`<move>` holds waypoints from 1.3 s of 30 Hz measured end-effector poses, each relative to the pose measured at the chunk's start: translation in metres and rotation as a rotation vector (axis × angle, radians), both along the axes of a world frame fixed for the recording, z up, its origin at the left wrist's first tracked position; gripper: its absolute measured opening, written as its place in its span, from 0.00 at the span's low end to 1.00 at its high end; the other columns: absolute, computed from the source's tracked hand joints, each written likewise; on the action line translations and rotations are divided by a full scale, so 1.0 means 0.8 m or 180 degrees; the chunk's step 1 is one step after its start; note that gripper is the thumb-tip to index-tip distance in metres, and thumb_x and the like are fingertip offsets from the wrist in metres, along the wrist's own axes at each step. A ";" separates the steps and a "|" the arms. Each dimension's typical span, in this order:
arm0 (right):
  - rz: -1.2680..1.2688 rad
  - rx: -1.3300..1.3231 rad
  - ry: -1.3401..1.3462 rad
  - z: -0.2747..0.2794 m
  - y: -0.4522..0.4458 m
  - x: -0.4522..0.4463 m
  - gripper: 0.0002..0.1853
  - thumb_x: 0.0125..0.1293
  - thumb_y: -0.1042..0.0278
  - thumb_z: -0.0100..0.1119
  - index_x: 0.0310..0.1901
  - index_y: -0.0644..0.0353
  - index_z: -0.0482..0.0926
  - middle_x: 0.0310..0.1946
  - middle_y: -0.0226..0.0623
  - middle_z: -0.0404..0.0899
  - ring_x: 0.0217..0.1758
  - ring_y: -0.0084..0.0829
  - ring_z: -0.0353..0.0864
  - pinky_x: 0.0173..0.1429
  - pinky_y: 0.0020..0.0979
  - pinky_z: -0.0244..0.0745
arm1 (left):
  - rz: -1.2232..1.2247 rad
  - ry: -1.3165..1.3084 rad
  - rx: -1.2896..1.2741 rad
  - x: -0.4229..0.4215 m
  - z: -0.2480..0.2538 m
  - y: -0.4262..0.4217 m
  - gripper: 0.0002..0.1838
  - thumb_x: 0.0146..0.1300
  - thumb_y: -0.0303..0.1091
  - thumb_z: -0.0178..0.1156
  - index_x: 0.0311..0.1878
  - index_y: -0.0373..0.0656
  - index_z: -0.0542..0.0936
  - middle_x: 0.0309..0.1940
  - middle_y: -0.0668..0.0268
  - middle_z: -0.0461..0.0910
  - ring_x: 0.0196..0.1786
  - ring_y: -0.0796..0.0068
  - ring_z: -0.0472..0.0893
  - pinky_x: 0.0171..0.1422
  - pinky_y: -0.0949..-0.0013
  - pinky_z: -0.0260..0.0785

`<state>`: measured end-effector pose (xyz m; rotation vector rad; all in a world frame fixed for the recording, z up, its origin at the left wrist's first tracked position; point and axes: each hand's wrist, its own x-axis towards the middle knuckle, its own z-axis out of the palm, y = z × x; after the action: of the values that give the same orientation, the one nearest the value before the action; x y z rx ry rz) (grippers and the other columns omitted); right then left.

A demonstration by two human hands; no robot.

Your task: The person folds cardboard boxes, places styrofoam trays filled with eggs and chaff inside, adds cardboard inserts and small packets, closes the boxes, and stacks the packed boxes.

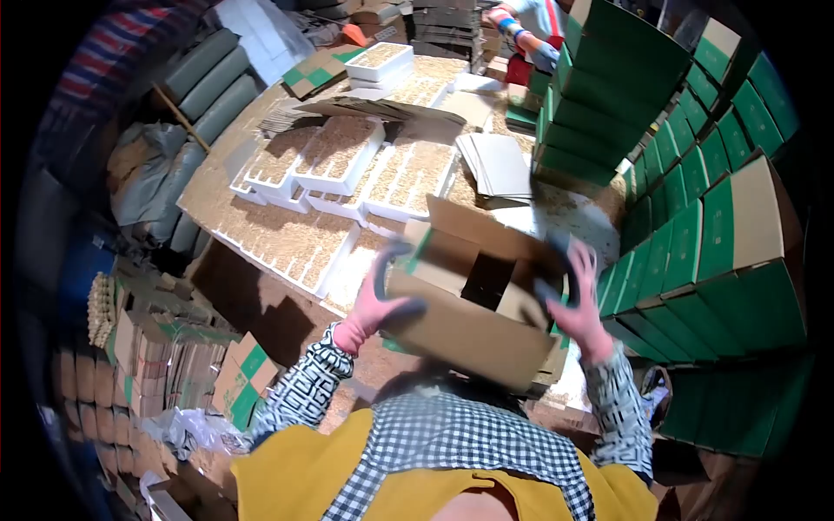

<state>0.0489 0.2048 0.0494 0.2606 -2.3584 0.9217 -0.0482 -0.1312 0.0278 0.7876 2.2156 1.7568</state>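
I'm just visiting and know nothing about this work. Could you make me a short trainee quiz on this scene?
1. True or false: the carton between the left hand and the right hand is open.
2. On which side of the picture do the rows of green boxes stand? A) left B) right
3. Fill in: the apron has a ____ pattern.

Key: 1. True. 2. B. 3. Checked.

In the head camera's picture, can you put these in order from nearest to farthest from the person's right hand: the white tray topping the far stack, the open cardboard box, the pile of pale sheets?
1. Open cardboard box: right beside the right hand, on its left.
2. Pile of pale sheets: beyond the box, ahead and left.
3. White tray: far end, farther left.
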 end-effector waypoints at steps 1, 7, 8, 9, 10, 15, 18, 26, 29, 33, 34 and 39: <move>0.0341 0.0434 -0.0173 0.003 -0.006 0.036 0.37 0.49 0.58 0.71 0.61 0.59 0.71 0.64 0.52 0.62 0.68 0.55 0.59 0.72 0.55 0.51 | 0.0325 -0.0239 -0.0142 -0.001 -0.005 -0.008 0.44 0.47 0.38 0.72 0.68 0.38 0.63 0.60 0.59 0.71 0.58 0.70 0.74 0.65 0.65 0.66; 0.1450 0.1989 -0.0525 -0.025 0.006 0.081 0.34 0.42 0.46 0.70 0.57 0.32 0.77 0.63 0.51 0.67 0.69 0.53 0.62 0.70 0.65 0.51 | -0.0748 -0.1343 0.0096 0.003 -0.036 -0.047 0.43 0.64 0.51 0.61 0.75 0.40 0.55 0.70 0.62 0.64 0.69 0.72 0.63 0.70 0.67 0.59; 0.1191 0.1424 -0.0471 -0.004 0.015 0.064 0.33 0.47 0.46 0.69 0.59 0.39 0.76 0.62 0.49 0.68 0.67 0.54 0.66 0.70 0.62 0.53 | -0.0590 -0.3107 0.1790 -0.003 -0.027 -0.046 0.40 0.68 0.57 0.52 0.75 0.42 0.55 0.69 0.62 0.65 0.71 0.71 0.62 0.72 0.67 0.56; 0.0632 0.0666 -0.0357 -0.017 0.033 0.059 0.32 0.53 0.46 0.67 0.58 0.53 0.77 0.60 0.50 0.70 0.63 0.55 0.69 0.72 0.54 0.56 | -0.1121 -0.2421 0.1831 -0.007 -0.005 -0.049 0.39 0.70 0.57 0.48 0.75 0.41 0.54 0.71 0.61 0.63 0.73 0.70 0.59 0.75 0.67 0.51; 0.0153 -0.1719 -0.0724 0.000 0.011 0.045 0.30 0.61 0.47 0.61 0.56 0.63 0.76 0.60 0.50 0.71 0.64 0.48 0.69 0.71 0.44 0.59 | -0.0803 -0.1945 0.1151 0.001 0.048 -0.036 0.41 0.69 0.56 0.50 0.76 0.39 0.52 0.72 0.58 0.61 0.75 0.69 0.57 0.77 0.67 0.47; 0.0019 -0.1649 -0.2324 -0.158 0.124 -0.016 0.15 0.70 0.64 0.51 0.53 0.63 0.76 0.49 0.39 0.79 0.52 0.32 0.76 0.57 0.32 0.71 | 0.0314 -0.0943 -0.0717 -0.009 -0.001 0.058 0.46 0.63 0.49 0.62 0.75 0.38 0.50 0.73 0.48 0.55 0.75 0.57 0.56 0.78 0.62 0.46; -0.0534 -0.2762 -0.1640 0.002 0.055 -0.015 0.23 0.70 0.59 0.52 0.61 0.63 0.70 0.57 0.41 0.74 0.58 0.36 0.74 0.63 0.34 0.67 | 0.0403 0.0016 -0.0454 -0.016 -0.047 0.080 0.35 0.67 0.47 0.57 0.72 0.43 0.59 0.71 0.51 0.60 0.74 0.58 0.58 0.76 0.57 0.50; -0.1658 0.0615 -0.1670 -0.038 -0.012 -0.025 0.38 0.50 0.60 0.71 0.64 0.55 0.67 0.63 0.51 0.64 0.64 0.52 0.65 0.67 0.45 0.63 | 0.0873 -0.1413 0.0184 -0.238 -0.161 0.008 0.29 0.64 0.51 0.60 0.59 0.37 0.72 0.41 0.58 0.78 0.39 0.61 0.78 0.42 0.58 0.76; -0.1640 0.0738 -0.1666 -0.012 -0.029 -0.035 0.36 0.49 0.61 0.71 0.62 0.52 0.70 0.59 0.47 0.68 0.62 0.50 0.67 0.64 0.44 0.66 | 0.1818 -0.2400 0.1173 -0.309 -0.200 0.049 0.27 0.58 0.34 0.66 0.58 0.31 0.73 0.44 0.56 0.80 0.43 0.63 0.80 0.48 0.64 0.76; -0.1736 0.0778 -0.1640 -0.006 -0.039 -0.034 0.35 0.49 0.62 0.71 0.61 0.50 0.71 0.57 0.44 0.69 0.60 0.49 0.68 0.63 0.44 0.66 | 0.3589 -0.2530 0.1629 -0.326 -0.186 0.096 0.21 0.53 0.27 0.70 0.50 0.29 0.78 0.44 0.57 0.81 0.43 0.68 0.80 0.48 0.66 0.75; -0.1768 0.0760 -0.1664 -0.007 -0.040 -0.034 0.35 0.49 0.62 0.71 0.61 0.50 0.70 0.57 0.44 0.69 0.61 0.49 0.68 0.63 0.44 0.66 | 0.3716 -0.2357 0.1924 -0.331 -0.195 0.103 0.22 0.52 0.28 0.71 0.49 0.29 0.78 0.44 0.58 0.81 0.42 0.68 0.80 0.47 0.66 0.75; -0.1754 0.0802 -0.1738 -0.002 -0.041 -0.038 0.36 0.49 0.61 0.71 0.62 0.51 0.70 0.58 0.45 0.69 0.63 0.49 0.66 0.66 0.45 0.63 | 0.3423 -0.2337 0.2434 -0.329 -0.147 0.123 0.19 0.52 0.29 0.70 0.46 0.33 0.79 0.41 0.59 0.82 0.40 0.67 0.82 0.44 0.66 0.76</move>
<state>0.0186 0.1716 0.0477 -0.5961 -2.8119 0.4585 -0.3117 -0.0324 -0.0899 -1.0921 1.4232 2.7193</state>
